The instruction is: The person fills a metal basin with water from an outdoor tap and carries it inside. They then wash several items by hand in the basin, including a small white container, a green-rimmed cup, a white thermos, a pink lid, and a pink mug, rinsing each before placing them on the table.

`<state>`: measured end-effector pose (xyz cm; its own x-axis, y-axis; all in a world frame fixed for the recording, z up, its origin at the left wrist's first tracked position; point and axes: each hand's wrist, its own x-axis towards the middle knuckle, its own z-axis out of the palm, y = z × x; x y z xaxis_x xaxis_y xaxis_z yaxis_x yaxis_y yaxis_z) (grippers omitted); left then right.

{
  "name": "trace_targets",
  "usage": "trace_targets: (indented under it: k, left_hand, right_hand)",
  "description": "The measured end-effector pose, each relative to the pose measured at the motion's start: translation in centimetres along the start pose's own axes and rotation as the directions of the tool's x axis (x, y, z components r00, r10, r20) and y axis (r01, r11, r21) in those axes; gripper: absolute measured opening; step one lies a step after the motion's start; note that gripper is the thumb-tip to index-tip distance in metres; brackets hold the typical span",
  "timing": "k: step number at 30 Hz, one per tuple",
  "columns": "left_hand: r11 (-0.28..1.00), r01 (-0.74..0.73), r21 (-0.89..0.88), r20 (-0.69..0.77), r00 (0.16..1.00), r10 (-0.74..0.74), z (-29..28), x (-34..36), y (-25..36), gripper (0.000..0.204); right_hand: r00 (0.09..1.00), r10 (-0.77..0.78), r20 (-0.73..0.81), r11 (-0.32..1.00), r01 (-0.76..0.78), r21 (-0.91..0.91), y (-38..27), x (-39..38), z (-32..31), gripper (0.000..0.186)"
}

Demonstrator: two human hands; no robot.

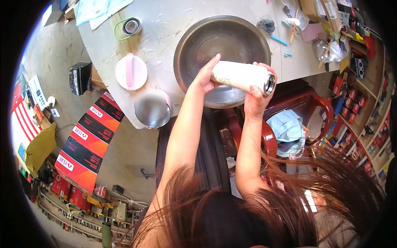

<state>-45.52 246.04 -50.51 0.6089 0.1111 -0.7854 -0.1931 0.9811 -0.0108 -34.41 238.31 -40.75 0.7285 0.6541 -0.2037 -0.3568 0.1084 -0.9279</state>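
Note:
My left hand (206, 77) and my right hand (260, 92) both grip a white bottle (237, 73) lying sideways in the air over a wide steel basin (211, 35). My left fingers close round its left end; my right fingers wrap it beside the open metal mouth at the right. Left of the basin lie a white round lid with a pink handle (123, 71) and, below it, a steel cup with a pink outside (152, 108). Farther back stands a small steel container with a green loop (131, 26).
The table (161, 41) holds papers (93, 10), a scouring pad (266, 25), blue sticks (278, 40) and plastic bags at the right. A reddish wooden chair (322, 107) with a light blue cloth (285, 126) is below. Red-black boxes (84, 144) stand left; stocked shelves (362, 93) line the right.

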Motion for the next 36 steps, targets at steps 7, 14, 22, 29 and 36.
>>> trace_targets:
  k: [7, 14, 22, 29, 36]
  left_hand:
    - [0.937, -0.051, 0.344, -0.284, 0.946, 0.156, -0.8, 2.0, -2.8, 0.046]
    - [0.705, -0.263, 0.658, -0.299, 0.768, 0.566, -3.1, 2.6, -4.0, 0.033]
    - [0.732, -0.534, 0.424, -0.297, 0.681, 0.669, -1.0, -0.6, -3.5, 0.019]
    - [0.758, -0.515, 0.401, -0.234, 0.742, 0.628, -1.7, -2.0, -3.7, 0.027]
    - [0.776, -0.529, 0.342, -0.26, 0.741, 0.619, -2.3, -2.7, -4.0, 0.03]
  right_hand:
    - [0.96, -0.036, 0.277, 0.825, 0.185, -0.534, -1.3, -0.3, 1.9, 0.07]
    - [0.898, -0.043, 0.437, 0.668, 0.351, -0.656, -1.3, -1.7, 3.4, 0.064]
    - [0.959, -0.112, 0.259, 0.736, 0.255, -0.627, -2.8, -1.2, 3.8, 0.058]
    - [0.982, 0.079, 0.17, 0.774, 0.047, -0.632, -2.7, 0.2, 3.4, 0.06]
    - [0.963, 0.008, 0.268, 0.729, 0.179, -0.661, -2.3, 0.5, 3.7, 0.055]
